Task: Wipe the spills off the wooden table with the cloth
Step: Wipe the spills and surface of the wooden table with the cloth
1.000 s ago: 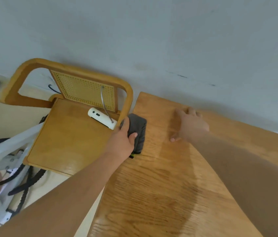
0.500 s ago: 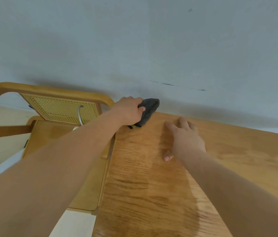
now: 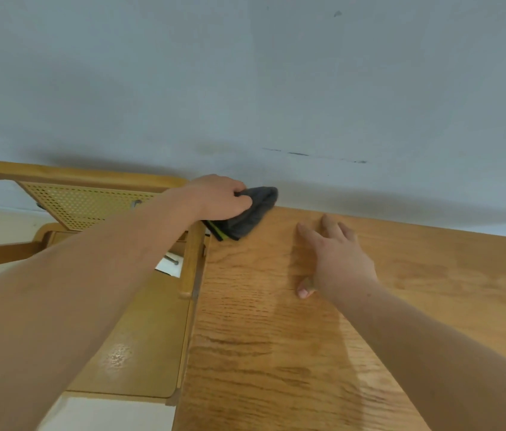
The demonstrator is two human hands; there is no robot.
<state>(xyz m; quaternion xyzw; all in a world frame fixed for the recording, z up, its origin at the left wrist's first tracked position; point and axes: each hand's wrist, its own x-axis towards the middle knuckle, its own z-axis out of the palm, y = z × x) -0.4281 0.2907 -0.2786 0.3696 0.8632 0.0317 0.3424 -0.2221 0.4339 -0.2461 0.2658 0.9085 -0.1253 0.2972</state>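
Note:
My left hand (image 3: 220, 197) grips a dark grey cloth (image 3: 250, 213) with a green stripe, at the far left corner of the wooden table (image 3: 276, 353), close to the wall. The cloth touches the tabletop at that corner. My right hand (image 3: 338, 259) lies flat on the table a little right of the cloth, fingers spread and pointing toward the wall. A duller streak runs down the wood from below the right hand toward me. I cannot make out distinct spills.
A wooden chair (image 3: 90, 194) with a cane back stands against the table's left edge, its seat (image 3: 139, 346) beside the tabletop. A white object (image 3: 169, 264) lies on the seat, mostly hidden by my left arm. A grey wall (image 3: 276, 88) rises right behind the table.
My left hand carried the cloth from the table's left edge to the far corner by the wall over the last second. My right hand stayed flat on the wood. The camera tilted upward.

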